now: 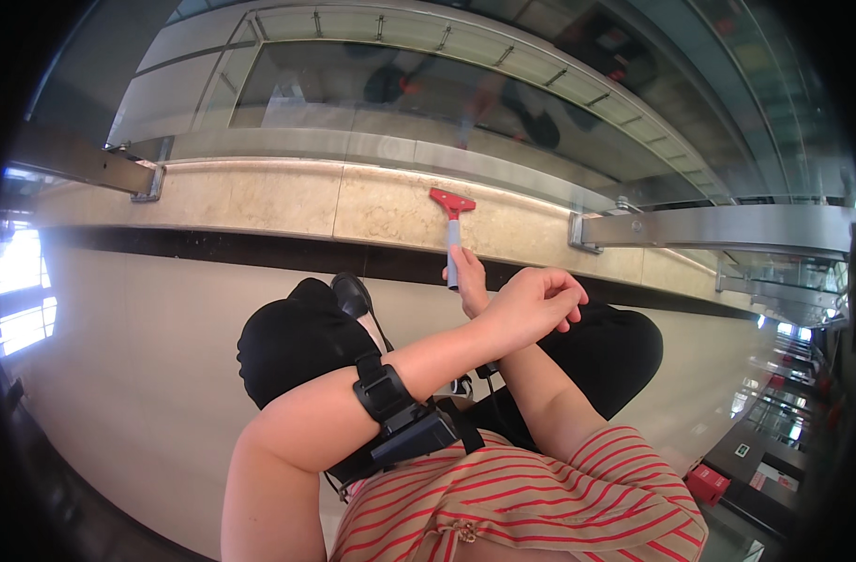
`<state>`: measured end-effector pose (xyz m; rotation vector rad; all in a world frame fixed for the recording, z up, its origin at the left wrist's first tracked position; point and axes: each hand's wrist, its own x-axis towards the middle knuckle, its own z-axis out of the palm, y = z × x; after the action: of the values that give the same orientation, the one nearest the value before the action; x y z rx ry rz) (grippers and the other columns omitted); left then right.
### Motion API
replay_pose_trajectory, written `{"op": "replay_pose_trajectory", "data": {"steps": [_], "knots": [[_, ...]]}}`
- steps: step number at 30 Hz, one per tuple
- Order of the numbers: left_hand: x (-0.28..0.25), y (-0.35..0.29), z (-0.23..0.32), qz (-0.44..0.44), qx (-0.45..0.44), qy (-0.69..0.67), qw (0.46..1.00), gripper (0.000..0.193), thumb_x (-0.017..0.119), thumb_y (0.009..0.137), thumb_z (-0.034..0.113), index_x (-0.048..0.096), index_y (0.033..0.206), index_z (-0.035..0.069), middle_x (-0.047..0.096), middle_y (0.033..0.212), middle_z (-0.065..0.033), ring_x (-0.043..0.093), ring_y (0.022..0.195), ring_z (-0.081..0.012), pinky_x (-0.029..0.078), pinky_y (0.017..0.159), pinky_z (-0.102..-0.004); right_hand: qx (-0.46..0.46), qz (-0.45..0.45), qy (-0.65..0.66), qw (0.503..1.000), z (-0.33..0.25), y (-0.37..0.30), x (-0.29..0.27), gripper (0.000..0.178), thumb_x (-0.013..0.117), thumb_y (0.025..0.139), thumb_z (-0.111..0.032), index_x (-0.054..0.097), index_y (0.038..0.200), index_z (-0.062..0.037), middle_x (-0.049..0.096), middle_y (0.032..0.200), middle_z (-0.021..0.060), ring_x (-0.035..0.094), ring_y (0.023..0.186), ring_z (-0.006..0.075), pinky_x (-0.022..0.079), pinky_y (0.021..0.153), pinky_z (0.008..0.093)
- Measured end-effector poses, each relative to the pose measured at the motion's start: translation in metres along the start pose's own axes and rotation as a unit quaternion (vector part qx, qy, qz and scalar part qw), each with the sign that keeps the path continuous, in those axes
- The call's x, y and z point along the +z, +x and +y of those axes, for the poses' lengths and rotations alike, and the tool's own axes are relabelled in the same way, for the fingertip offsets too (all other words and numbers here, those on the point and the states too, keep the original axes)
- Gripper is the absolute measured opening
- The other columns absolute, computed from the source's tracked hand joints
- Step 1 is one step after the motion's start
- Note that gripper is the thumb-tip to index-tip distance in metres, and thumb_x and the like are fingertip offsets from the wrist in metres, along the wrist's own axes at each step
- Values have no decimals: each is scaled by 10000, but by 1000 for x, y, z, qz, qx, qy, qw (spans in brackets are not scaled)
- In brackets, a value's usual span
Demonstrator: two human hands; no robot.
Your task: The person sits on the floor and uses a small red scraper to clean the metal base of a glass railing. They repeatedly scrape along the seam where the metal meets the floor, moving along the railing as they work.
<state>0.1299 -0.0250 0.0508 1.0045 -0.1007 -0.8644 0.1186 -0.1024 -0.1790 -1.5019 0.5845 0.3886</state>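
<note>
My arms cross in front of me. My right hand (470,279), coming from the lower right, is closed around the grey handle of a scraper (453,229). The scraper has a wide red head, which points away from me over the beige stone ledge (381,201). My left hand (543,304) reaches across above my right forearm, to the right of the scraper. Its fingers are curled in loosely, and nothing shows in them.
A glass panel (306,84) rises behind the ledge, with reflections in it. Metal brackets jut toward me at the left (100,161) and right (718,229). A dark strip (222,245) runs below the ledge, above the pale floor (147,356). My bent knees flank my arms.
</note>
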Motion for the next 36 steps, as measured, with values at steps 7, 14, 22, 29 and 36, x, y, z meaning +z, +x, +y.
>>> {"op": "replay_pose_trajectory", "data": {"steps": [7,14,22,29,36], "knots": [[-9,3,7,45,31,-22,998,199,497,873,165,601,915,1,603,746,-36,563,616,-83,447,561,-198,-18,-7,35,999,28,32,-48,523,588,839,-354,446,1219,-23,596,925,103,582,813,182,448,718,302],[-53,3,45,133,80,-93,983,227,502,892,227,598,991,47,621,855,-30,591,748,-99,455,704,-226,-124,96,-327,932,24,18,-53,530,657,733,-312,521,1152,-18,638,936,148,631,820,240,483,736,325],[-96,-3,51,222,156,-251,929,191,548,848,206,588,969,64,604,821,-15,576,725,-117,470,649,-262,-153,-320,-26,935,-80,-132,26,360,603,834,-92,528,1185,-57,584,911,-2,527,817,62,438,719,206],[-106,5,20,250,151,-418,860,86,580,813,130,621,863,73,595,727,12,561,636,-98,475,585,-228,-269,-326,-70,904,-106,-193,51,284,663,786,-118,576,1031,-4,536,787,25,511,643,79,420,586,216],[-100,6,12,265,157,-391,867,114,566,829,163,613,901,89,578,719,18,543,621,-93,441,558,-213,-412,-274,-158,854,-130,-208,37,164,731,694,-67,626,791,13,488,624,35,459,551,94,365,500,229]]}}
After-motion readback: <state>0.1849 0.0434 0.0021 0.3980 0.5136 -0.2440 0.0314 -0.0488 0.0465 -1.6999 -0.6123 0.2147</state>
